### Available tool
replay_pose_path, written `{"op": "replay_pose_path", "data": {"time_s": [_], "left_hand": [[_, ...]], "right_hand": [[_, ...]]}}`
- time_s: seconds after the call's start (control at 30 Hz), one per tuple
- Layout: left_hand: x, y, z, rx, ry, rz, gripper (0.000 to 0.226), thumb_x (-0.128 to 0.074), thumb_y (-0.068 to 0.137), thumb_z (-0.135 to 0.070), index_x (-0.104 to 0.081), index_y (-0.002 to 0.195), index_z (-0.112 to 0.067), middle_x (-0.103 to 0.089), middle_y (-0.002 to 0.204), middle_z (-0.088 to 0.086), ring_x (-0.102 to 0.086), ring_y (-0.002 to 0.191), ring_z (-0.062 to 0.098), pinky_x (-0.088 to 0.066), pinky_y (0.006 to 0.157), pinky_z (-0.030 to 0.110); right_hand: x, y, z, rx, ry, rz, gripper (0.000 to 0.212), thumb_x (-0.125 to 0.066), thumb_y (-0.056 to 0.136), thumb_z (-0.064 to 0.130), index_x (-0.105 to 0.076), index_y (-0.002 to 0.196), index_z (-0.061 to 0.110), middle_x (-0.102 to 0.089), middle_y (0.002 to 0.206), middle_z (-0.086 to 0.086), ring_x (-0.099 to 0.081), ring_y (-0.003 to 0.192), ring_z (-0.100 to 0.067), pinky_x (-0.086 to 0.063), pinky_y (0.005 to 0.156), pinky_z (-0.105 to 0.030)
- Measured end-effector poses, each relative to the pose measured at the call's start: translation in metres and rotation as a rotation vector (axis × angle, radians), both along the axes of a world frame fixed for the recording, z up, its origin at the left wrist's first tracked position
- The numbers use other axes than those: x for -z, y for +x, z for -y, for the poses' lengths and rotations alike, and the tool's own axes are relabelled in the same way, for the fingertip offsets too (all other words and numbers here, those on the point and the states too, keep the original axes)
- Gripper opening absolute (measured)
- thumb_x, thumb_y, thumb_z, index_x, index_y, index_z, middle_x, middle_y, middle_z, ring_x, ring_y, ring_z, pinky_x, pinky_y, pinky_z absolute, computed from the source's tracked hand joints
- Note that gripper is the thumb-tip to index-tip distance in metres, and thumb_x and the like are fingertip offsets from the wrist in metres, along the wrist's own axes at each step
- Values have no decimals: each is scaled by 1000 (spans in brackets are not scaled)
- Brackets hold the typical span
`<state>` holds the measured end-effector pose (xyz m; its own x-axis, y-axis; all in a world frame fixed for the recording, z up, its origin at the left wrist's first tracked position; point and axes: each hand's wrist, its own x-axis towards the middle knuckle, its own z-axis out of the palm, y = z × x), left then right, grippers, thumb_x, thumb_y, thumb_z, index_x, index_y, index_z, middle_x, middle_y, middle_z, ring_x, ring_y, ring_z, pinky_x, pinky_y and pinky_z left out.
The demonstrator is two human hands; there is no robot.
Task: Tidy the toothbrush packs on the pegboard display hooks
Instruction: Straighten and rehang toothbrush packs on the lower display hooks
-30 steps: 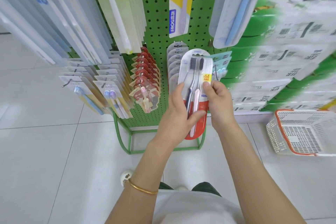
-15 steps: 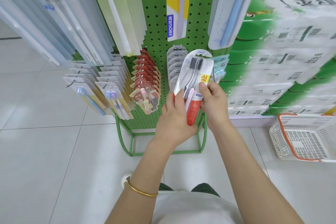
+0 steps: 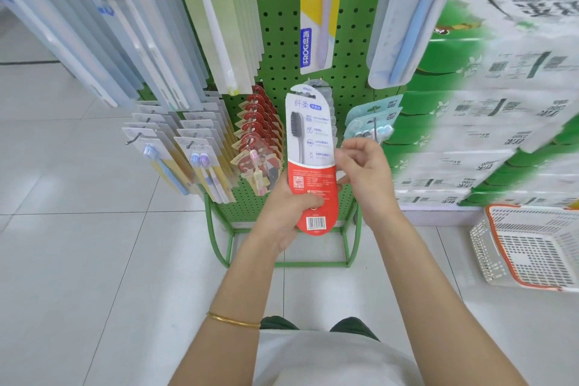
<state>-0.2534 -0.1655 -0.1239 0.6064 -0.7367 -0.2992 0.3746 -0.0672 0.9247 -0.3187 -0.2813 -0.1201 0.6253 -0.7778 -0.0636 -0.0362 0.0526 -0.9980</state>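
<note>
- Since the earlier frame the toothbrush pack (image 3: 310, 147) has been flipped over: the two brushes faced the camera before, and now it's the printed back.
- Closest to the camera, there's a thin gold bangle (image 3: 233, 320) on the left wrist.
- The left hand (image 3: 282, 213) grips the pack's lower red part, with the thumb laid across the print just above the barcode.
- The right hand (image 3: 363, 172) has its fingers curled at the pack's right edge and looks like it's pinching it.
- The pack is held upright in front of the stand. Its top half is pale grey with a dark brush picture, and its bottom half is red with a QR code.
- Right behind it, a hook with matching grey packs (image 3: 326, 94) is mostly hidden by the held pack.
- Red packs (image 3: 260, 122) hang to the left and teal packs (image 3: 369, 116) to the right, all on the green pegboard (image 3: 279, 25).
- Off to the right, a white basket (image 3: 532, 247) with an orange rim sits on the floor beside stacked green-and-white cartons (image 3: 501, 103).
</note>
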Motion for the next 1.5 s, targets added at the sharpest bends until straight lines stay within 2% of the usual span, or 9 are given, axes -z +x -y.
{"op": "replay_pose_path", "data": {"time_s": [0.17,0.3,0.53,0.87,1.13,1.2,1.3,1.37,1.5], "left_hand": [[6,-1,0,-39,20,-50,40,-65,81,10,-60,112,-16,-70,98,8,-67,86,23,-56,79,38],[7,0,0,-67,71,6,29,-70,83,-6,-65,107,-20,-72,105,9,-68,90,23,-56,84,39],[2,6,3,-89,126,-2,12,-65,89,-31,-67,100,-26,-74,96,4,-71,89,25,-55,87,45],[-20,36,6,-264,26,125,18,-61,92,-30,-63,108,-22,-72,100,-5,-69,92,14,-56,84,40],[-20,49,-2,-324,20,156,22,-61,91,-33,-63,103,-14,-72,103,7,-67,100,25,-51,93,51],[-16,50,-4,-285,8,134,29,-60,92,-32,-62,112,-11,-70,108,9,-66,104,27,-49,95,54],[-11,46,-4,-247,-8,66,27,-54,96,-28,-59,116,-11,-68,113,10,-63,108,27,-47,99,52],[-10,42,-3,-247,-24,22,29,-51,97,-28,-56,120,-11,-66,116,11,-62,111,27,-46,100,51],[-9,39,1,-243,-37,12,34,-46,99,-32,-54,123,-8,-67,115,12,-64,107,26,-49,96,48]], "right_hand": [[-2,-1,0,-94,5,-22,16,-56,92,2,-60,107,7,-64,72,0,-61,57,0,-47,52,-16],[-5,-5,-2,-116,-1,13,22,-57,91,0,-62,95,22,-65,58,11,-61,57,-2,-49,55,-18],[-5,-15,-6,-179,56,90,22,-55,91,-1,-63,95,19,-66,61,8,-61,55,-3,-45,51,-15],[4,-21,-11,-328,87,92,22,-55,91,0,-65,99,17,-66,63,8,-62,59,-5,-46,54,-15],[16,-22,-11,-413,177,47,10,-63,87,16,-69,95,17,-71,83,-3,-64,71,-16,-49,63,-24],[21,-21,-13,-442,260,30,20,-65,84,32,-68,95,15,-71,91,-5,-64,78,-18,-49,73,-31],[26,-20,-18,-485,390,24,63,-75,71,52,-63,112,6,-66,112,-18,-60,98,-29,-45,93,-47],[29,-20,-20,-516,473,37,77,-83,58,57,-62,114,8,-67,111,-16,-63,96,-29,-50,89,-42],[30,-22,-26,-596,586,78,75,-84,51,61,-67,109,16,-71,107,-9,-69,93,-22,-56,75,-32]]}}
